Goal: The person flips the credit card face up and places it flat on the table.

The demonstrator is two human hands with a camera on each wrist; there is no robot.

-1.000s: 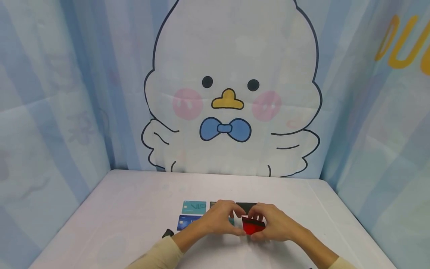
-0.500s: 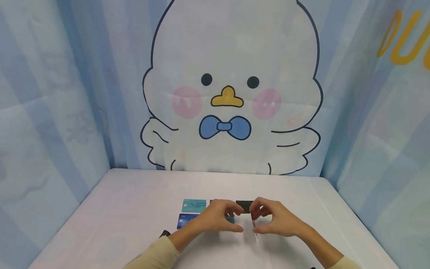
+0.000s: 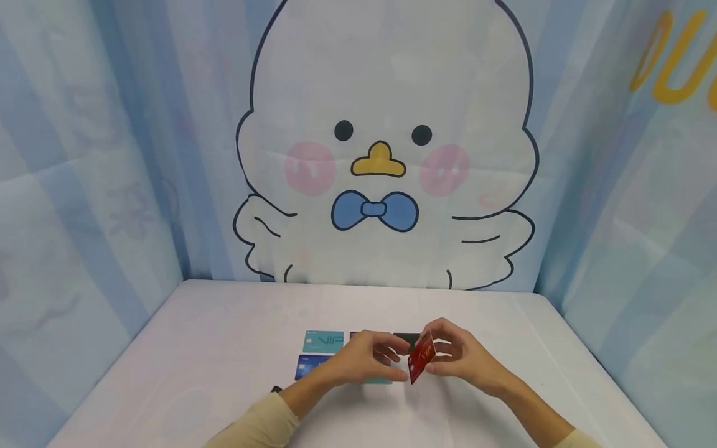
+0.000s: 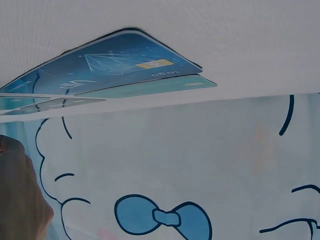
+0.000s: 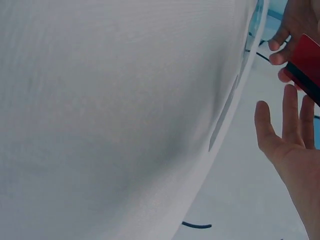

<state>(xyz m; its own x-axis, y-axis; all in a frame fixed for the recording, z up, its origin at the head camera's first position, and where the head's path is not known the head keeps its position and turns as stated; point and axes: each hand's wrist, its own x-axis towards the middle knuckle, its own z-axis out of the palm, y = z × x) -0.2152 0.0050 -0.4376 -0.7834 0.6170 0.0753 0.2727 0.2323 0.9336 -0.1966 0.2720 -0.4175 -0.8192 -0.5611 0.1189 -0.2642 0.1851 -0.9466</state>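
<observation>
In the head view my right hand (image 3: 467, 361) holds a red bank card (image 3: 422, 358) upright and tilted above the table, its printed face turned left. Thumb and fingertips pinch it along the right and upper edges. The right wrist view shows the card's dark-striped back. Just left of it, my left hand (image 3: 363, 358) has loosely bent fingers around nothing, thumb tip close to the card's lower corner. Beneath and beyond that hand lie a teal VIP card (image 3: 323, 341), a blue card (image 3: 310, 366) and a dark card (image 3: 406, 338); others are partly hidden.
The cards lie in rows on a white table (image 3: 504, 336). A small black object (image 3: 276, 389) shows beside the left sleeve (image 3: 260, 423). Behind the table hangs a cloth backdrop (image 3: 386, 255) with a cartoon bird; striped cloth encloses both sides.
The red card, first showing its dark stripe between both hands, has turned edge-on and then to its printed face in the right hand. The left hand has come slightly away from it.
</observation>
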